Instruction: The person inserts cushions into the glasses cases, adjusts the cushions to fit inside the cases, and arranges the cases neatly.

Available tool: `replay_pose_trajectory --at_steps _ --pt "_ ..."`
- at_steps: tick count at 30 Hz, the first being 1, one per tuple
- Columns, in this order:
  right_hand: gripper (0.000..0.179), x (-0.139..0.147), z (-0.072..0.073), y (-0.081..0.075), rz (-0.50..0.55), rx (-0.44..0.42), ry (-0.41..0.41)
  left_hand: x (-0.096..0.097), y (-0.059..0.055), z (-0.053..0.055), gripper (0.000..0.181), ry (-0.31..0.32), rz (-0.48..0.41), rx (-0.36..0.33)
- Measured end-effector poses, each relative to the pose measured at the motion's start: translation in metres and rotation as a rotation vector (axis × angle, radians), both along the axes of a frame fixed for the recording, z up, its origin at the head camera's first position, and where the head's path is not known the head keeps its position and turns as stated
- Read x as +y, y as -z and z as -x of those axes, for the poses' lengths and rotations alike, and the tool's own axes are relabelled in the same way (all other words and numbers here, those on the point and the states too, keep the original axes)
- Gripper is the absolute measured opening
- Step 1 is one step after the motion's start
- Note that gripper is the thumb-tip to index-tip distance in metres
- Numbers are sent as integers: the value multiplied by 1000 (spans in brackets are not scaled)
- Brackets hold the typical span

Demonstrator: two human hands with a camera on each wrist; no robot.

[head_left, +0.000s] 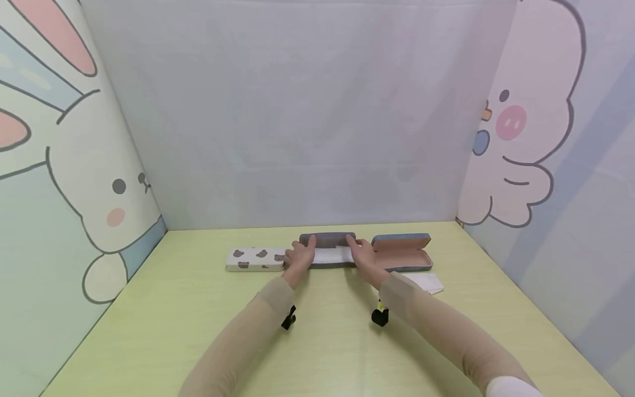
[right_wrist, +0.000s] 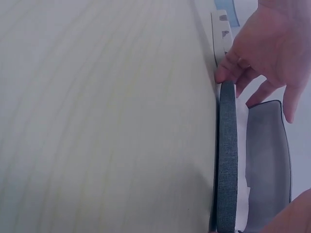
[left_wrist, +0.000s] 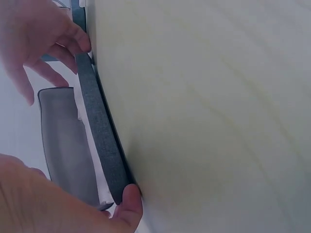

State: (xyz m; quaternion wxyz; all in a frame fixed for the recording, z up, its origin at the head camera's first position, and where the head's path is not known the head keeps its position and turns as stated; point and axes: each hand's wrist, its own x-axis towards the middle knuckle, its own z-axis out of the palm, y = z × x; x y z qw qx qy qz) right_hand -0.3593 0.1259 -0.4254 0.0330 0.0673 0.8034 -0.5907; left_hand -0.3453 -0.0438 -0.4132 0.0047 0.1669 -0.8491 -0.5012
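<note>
A dark grey-blue glasses case [head_left: 331,265] stands with its lid [head_left: 327,239] raised towards the back wall. White cloth [head_left: 331,255] lies along its inside. My left hand [head_left: 300,255] holds the case's left end, fingers bent round the end and thumb up by the lid. At the opposite end my right hand [head_left: 364,256] has its fingers round the corner, its thumb also pointing at the lid. In the left wrist view, a fingertip of the left hand [left_wrist: 129,206] touches the front corner of the case.
Left of the hands lies a closed white case [head_left: 255,259] with brown spots. An open blue case [head_left: 402,259] with a brownish-pink lining stands on the right, and a folded white cloth [head_left: 428,282] lies before it. Behind is a pale wall [head_left: 307,138].
</note>
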Motion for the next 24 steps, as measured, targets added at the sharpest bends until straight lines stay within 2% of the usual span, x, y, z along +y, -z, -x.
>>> replay_pose_trajectory --at_steps 10,18,24 --pt "65 -7 4 0 11 -27 68 7 2 3 80 -66 -4 -13" --pt "59 -8 6 2 -26 -22 89 9 2 2 82 -85 -35 -25" --pt "56 -8 4 1 -15 -5 83 9 0 1 82 -87 -45 -25"
